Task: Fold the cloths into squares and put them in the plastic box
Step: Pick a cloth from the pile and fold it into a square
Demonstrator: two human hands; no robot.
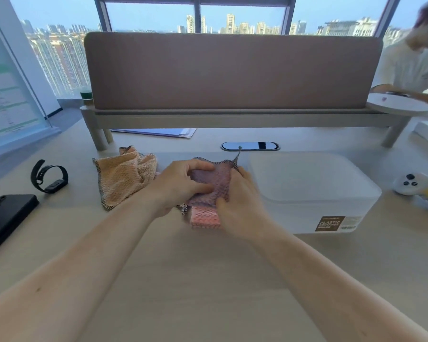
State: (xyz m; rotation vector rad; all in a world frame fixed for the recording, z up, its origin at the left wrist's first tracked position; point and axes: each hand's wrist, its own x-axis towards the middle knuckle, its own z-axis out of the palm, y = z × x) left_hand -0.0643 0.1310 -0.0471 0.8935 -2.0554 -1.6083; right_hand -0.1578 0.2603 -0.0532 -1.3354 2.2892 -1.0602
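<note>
**Both hands on the purple cloth**

At the frame's centre, the left hand (181, 186) and right hand (237, 206) press down on a purple cloth (211, 185), fingers curled and pinching its folds. It lies atop a pink cloth (205, 218), whose long side runs toward the viewer. The closed plastic box (314, 193) sits just right; a crumpled orange cloth (124, 178) lies left. Bare counter (208, 280) fills the lower frame.

Bare bench (208, 280) lies open before me. The lidded box (314, 193) blocks my right; a crumpled cloth (124, 178) crowds my left.
</note>
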